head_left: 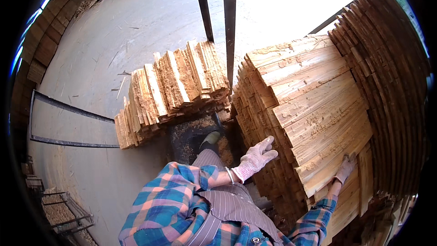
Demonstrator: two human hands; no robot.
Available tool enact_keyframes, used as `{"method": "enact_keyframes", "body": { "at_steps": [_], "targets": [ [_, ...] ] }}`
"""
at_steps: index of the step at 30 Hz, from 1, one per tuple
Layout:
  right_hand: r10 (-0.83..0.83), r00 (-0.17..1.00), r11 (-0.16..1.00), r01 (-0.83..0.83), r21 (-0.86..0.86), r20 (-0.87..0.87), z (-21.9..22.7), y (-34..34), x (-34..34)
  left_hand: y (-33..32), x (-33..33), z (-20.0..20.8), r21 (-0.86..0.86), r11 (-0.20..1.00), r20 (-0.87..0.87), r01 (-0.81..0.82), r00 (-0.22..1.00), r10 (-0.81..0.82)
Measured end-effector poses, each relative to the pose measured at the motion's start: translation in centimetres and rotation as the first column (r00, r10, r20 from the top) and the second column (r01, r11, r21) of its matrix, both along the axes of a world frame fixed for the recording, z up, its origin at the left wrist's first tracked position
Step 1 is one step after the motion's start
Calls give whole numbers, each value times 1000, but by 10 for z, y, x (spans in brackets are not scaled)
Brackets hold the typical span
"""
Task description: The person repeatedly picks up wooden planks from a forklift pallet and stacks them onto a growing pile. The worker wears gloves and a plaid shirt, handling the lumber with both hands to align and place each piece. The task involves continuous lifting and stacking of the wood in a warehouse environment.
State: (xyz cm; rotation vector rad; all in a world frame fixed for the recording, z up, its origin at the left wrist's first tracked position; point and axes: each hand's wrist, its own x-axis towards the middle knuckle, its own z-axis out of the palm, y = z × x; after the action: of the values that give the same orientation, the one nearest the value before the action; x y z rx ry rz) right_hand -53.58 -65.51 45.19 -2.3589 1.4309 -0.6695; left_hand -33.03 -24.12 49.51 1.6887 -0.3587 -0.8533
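Observation:
My left hand (256,158), in a pale, dusty work glove, reaches beside the near side of a tall stack of wooden boards (318,105). Its fingers point outward and apart, with nothing in them. My right hand (346,169), also gloved, rests on the top boards of that stack toward the right. Its fingers lie against the wood near the boards' far ends, and I see nothing lifted in them. Sawdust and chips are scattered over the boards. A second, smaller pile of rough-edged boards (168,86) stands ahead to the left.
Dark metal uprights (229,23) rise between the two piles. Tall, layered wood stacks (382,86) line the right side. A dark metal frame (73,108) juts out at left above the grey floor (95,59). My shoe (210,139) is on a dark, sawdust-covered base.

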Motion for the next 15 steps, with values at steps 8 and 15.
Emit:
{"method": "enact_keyframes", "body": {
  "at_steps": [8,15],
  "targets": [
    [-217,902,976,191,-105,-374,-17,49,-14,36,122,-33,-187,977,-93,103,988,-122],
    [-153,899,988,130,-83,-409,71,174,23,116,175,-203,192,968,-497,-164,834,240]
  ]
}}
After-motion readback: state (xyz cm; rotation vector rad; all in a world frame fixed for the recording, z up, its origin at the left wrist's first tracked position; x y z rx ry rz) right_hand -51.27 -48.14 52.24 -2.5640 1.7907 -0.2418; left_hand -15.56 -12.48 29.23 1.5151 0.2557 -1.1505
